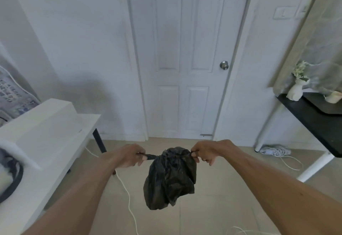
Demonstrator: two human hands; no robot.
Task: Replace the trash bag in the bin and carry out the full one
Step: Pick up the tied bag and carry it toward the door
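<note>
A full black trash bag (170,177) hangs in the air in front of me, above the tiled floor. My left hand (130,156) grips one twisted end of the bag's top, pulled out to the left. My right hand (204,153) grips the other end, pulled to the right. The bag's mouth is bunched tight between the two hands. No bin is in view.
A shut white door (185,58) with a round metal knob (224,65) stands straight ahead. A white table (55,142) with a white box is at the left, a black tabletop (314,121) with white vases at the right. White cables (129,197) trail over the floor.
</note>
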